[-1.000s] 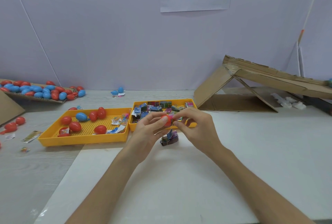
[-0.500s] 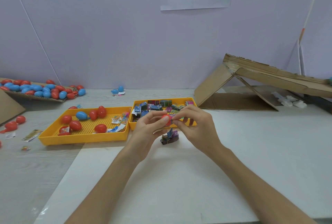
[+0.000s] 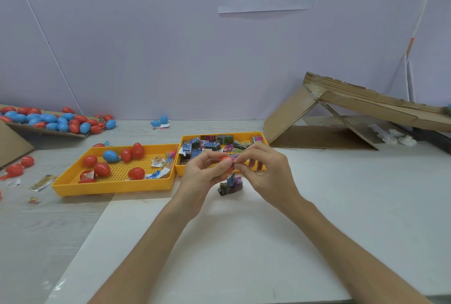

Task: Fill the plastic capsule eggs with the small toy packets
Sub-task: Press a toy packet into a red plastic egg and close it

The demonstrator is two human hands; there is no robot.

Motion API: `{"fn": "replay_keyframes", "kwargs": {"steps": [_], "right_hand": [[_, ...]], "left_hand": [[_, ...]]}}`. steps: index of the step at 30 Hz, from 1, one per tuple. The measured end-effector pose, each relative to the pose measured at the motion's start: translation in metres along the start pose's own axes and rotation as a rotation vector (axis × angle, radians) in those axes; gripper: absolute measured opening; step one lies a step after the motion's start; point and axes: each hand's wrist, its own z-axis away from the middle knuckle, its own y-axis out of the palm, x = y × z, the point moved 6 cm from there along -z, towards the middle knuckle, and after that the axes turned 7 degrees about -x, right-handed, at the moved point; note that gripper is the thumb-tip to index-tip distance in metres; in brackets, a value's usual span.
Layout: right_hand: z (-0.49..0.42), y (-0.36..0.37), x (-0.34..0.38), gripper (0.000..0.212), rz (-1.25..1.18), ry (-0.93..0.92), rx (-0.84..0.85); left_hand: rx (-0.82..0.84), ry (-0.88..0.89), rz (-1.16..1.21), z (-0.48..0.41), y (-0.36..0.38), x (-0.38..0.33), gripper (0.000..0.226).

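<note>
The left hand [image 3: 205,177] grips a red capsule egg [image 3: 226,162] between its thumb and curled fingers, raised above the bench [image 3: 341,206] just in front of the near wall of the right-hand yellow tray [image 3: 181,170]. Only a rounded, glossy orange-red patch of the egg shows between the fingertips, and the fingers cover the rest. Its uncovered side faces right, toward the other hand. Too little of the shell shows to tell how its long axis runs.

The right hand [image 3: 266,172] pinches a small toy packet [image 3: 236,157] between thumb and forefinger, its other fingers curled. The packet is a folded purple printed wrapper. It touches the right side of the egg, and its narrow end points left into it.

Below the two hands a small bundle of dark and purple packets [image 3: 230,185] lies on the bench. The right-hand tray behind holds a heap of blue, purple and green packets [image 3: 207,145].

To its left, touching it, a second yellow tray [image 3: 112,187] with a perforated floor holds several red eggs and one blue egg [image 3: 111,155], which lies with its long axis roughly left to right. A red egg [image 3: 138,150] near the tray's far edge stands almost upright. Paper scraps lie at the right end of this tray.

At the far left, a sheet of cardboard [image 3: 48,131] carries a pile of red and blue eggs [image 3: 56,120]. A cardboard ramp [image 3: 366,106] stands at the far right.
</note>
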Motion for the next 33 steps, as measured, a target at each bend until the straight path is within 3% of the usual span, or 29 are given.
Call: {"fn": "replay_keyframes", "kwargs": {"steps": [11,19,33], "right_hand": [[-0.0021,0.0001,0.0043,0.018,0.021,0.020,0.031],[-0.0049,-0.0066,0.0011,0.059,-0.149,0.219,0.027],[-0.0037,-0.0019,0.0006,0.058,-0.271,0.289,0.038]], "left_hand": [[-0.014,-0.003,0.043,0.0012,0.0008,0.0000,0.042],[0.041,-0.130,0.191,0.0028,0.0027,-0.0025,0.044],[0.148,-0.190,0.320,0.0052,0.0085,-0.0001,0.044]]}}
